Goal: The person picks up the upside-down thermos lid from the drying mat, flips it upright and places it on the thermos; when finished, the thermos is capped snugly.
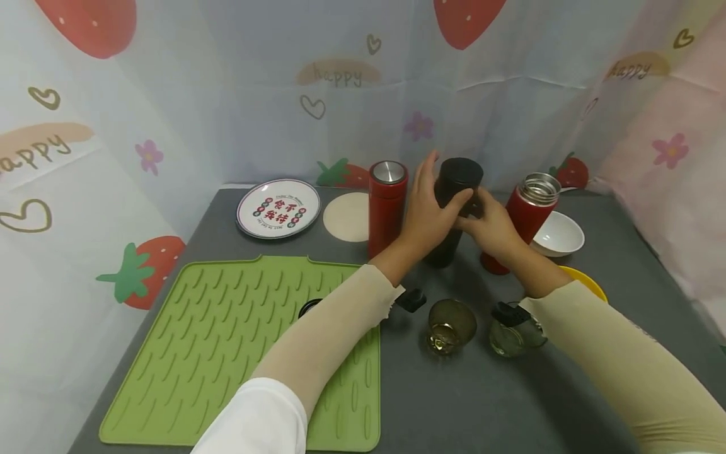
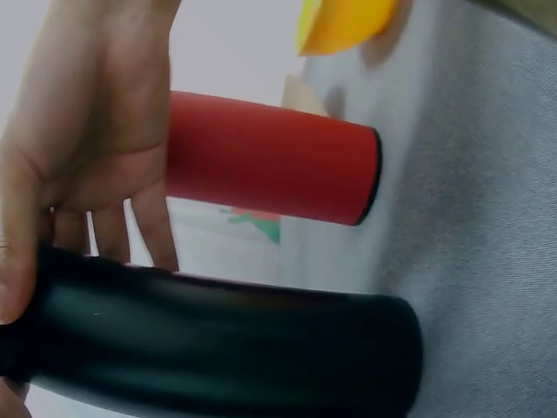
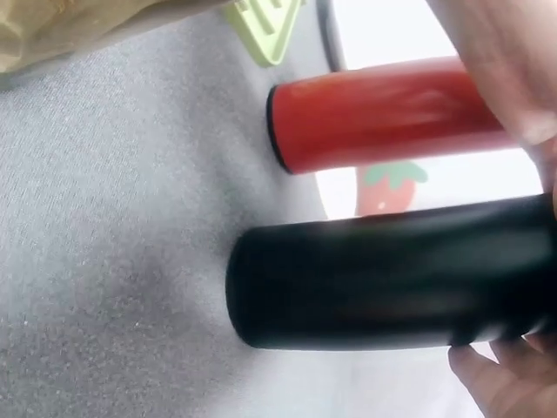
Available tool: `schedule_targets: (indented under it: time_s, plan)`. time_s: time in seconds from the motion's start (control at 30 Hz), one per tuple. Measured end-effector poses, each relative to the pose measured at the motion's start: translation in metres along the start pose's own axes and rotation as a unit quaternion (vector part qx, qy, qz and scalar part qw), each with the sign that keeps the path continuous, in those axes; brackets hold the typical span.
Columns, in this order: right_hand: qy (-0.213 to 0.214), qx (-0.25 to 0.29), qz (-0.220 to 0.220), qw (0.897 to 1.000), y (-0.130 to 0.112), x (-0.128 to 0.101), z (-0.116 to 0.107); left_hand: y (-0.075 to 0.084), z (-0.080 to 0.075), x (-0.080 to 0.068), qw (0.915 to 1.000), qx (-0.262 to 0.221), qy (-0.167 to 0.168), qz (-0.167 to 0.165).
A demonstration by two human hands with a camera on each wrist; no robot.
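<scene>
Both grips clamped on black thermos flask, frame centre.
Left hand steadying body, right hand alongside; probably uncapping next, needing firm twist.

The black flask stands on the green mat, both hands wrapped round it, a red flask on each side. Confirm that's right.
Not quite: the black flask stands on the grey table, not the green mat, as the head view shows. The left hand and right hand do hold it, with one red flask and another red flask on either side.
</scene>
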State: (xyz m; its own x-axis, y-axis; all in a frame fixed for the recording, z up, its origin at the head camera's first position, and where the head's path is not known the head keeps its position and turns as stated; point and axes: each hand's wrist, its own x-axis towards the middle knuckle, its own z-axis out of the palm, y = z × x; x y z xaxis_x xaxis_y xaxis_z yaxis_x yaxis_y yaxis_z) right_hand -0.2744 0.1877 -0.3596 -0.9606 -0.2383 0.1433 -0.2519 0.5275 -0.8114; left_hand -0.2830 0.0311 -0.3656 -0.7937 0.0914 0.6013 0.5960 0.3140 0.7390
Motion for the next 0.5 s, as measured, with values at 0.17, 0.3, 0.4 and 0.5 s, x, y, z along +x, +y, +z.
schedule_targets:
  time_s: [0.17,0.3,0.4,0.5]
  plan:
    - [-0.005,0.017,-0.006,1.0,0.0,-0.002,0.003,0.002,0.004,-0.004,0.9998,0.004,0.006,-0.018]
    - [-0.011,0.02,-0.003,1.0,0.0,-0.002,0.001,0.008,0.008,0.003,0.9981,0.013,0.02,-0.056]
    - [-0.013,0.012,0.003,1.0,-0.001,0.0,-0.001,0.011,0.007,0.009,0.9971,-0.005,0.01,-0.075]
    - [-0.012,0.004,0.007,1.0,0.0,0.001,-0.004,0.012,0.001,0.014,0.9955,-0.027,-0.027,-0.087]
